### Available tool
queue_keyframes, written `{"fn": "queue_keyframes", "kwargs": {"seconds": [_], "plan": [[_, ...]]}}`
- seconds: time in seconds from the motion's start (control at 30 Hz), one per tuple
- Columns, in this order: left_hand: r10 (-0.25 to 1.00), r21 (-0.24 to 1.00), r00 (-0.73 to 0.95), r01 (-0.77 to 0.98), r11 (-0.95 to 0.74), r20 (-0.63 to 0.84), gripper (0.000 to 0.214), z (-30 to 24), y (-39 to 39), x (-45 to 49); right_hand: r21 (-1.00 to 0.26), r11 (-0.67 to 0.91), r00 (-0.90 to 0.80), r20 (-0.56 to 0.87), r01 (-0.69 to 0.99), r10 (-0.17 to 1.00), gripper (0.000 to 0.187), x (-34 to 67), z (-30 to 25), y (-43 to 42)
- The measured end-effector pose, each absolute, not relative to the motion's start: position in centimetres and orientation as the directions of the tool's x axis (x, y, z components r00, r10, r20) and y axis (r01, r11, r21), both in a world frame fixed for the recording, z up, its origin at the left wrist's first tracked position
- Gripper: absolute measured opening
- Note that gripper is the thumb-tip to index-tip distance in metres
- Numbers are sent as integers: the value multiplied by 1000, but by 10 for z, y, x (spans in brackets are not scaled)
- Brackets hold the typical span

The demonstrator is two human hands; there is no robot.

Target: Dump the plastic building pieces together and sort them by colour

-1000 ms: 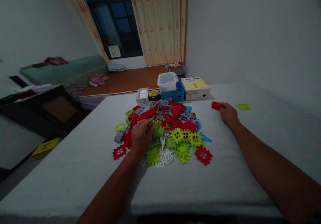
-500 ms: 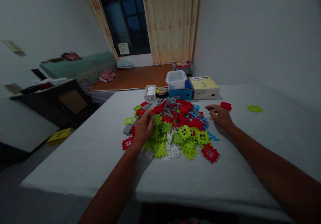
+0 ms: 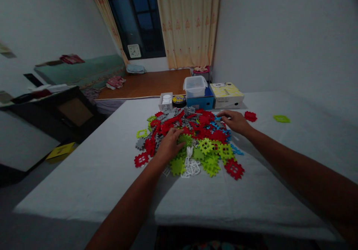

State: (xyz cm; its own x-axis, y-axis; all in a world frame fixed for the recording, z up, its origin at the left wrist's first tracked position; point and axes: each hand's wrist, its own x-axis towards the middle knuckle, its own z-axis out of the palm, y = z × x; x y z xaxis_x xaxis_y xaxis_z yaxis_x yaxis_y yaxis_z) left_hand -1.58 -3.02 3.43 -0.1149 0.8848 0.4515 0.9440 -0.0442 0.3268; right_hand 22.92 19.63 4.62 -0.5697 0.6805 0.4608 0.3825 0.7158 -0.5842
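A heap of notched plastic building pieces lies on the white-covered table: red pieces, grey pieces, lime-green pieces and white frames. My left hand rests over the green and red pieces at the heap's left middle, fingers apart, with no piece visible in its grasp. At the right rear edge, my right hand reaches its stretched fingers to the blue pieces. Its fingertips are close to them; contact is unclear. Pieces under both hands are partly hidden.
Behind the heap stand a small white box, a round black tin, a clear plastic tub on a blue box, and a yellow-and-white box. A red piece and a green piece lie apart at right.
My left hand has shifted right and slightly nearer over the green pieces. My right hand has moved left, from beside the loose red piece to the heap's edge. The view has shifted slightly.
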Motion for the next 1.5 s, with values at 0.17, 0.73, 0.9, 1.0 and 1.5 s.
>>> {"fn": "queue_keyframes", "kwargs": {"seconds": [0.17,0.73,0.9,1.0,1.5], "plan": [[906,194,-130,980,54,403,40,42,-32,-5,-593,651,-400,514,475,759,29,243,40,243],[985,193,76,975,-106,156,29,61,-45,33,-678,578,-363,452,454,815,28,247,27,248],[979,250,184,947,-202,93,33,59,-43,25,-524,751,-638,428,402,640,23,210,52,242],[982,254,159,950,-180,101,36,58,-44,17,-489,807,-767,359,331,532,22,188,62,238],[997,532,60,843,-82,58,21,73,-46,-9,-796,563,-638,318,222,702,27,195,53,232]]}}
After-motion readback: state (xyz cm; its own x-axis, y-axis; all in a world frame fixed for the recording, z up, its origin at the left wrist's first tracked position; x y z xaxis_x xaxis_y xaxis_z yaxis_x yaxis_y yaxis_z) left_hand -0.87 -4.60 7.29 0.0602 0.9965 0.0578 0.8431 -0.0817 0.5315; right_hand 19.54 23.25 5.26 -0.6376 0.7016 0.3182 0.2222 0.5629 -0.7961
